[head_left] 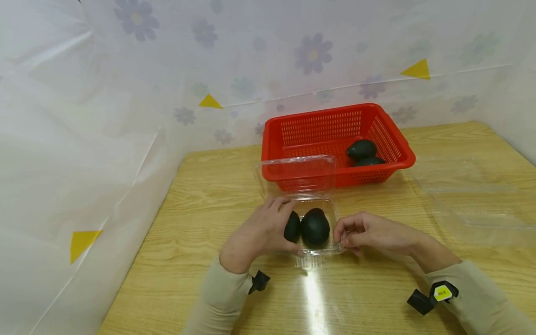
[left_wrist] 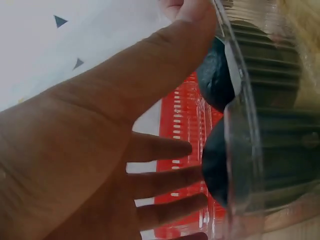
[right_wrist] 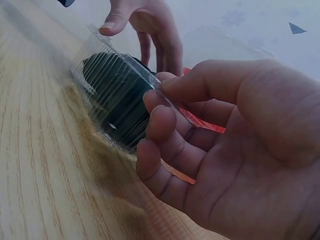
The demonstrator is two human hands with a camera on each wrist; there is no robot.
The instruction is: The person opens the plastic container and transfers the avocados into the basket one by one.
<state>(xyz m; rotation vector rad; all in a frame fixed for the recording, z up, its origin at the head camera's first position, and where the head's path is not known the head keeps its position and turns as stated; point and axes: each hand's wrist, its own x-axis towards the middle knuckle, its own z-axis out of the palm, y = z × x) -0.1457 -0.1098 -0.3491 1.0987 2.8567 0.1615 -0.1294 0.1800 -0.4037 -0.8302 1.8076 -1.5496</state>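
A clear plastic clamshell box (head_left: 331, 211) stands with its lid (head_left: 299, 177) raised towards the back. Two dark green avocados lie side by side in its base, a right one (head_left: 315, 228) and a left one (head_left: 292, 227) partly covered by my left hand (head_left: 264, 228). That hand spans the box's left side, its thumb at the front rim. In the left wrist view its fingers (left_wrist: 167, 175) reach out straight and spread beside the avocados. At the front right corner, my right hand (head_left: 368, 231) pinches the box's rim between thumb and fingers.
Behind the box is a red plastic basket (head_left: 272, 139), with an avocado (head_left: 361, 149) and another (head_left: 369, 161) in its right part. Further clear plastic boxes (head_left: 481, 204) lie at the right of the wooden table (head_left: 176, 279). Flowered sheeting (head_left: 259, 60) hangs behind.
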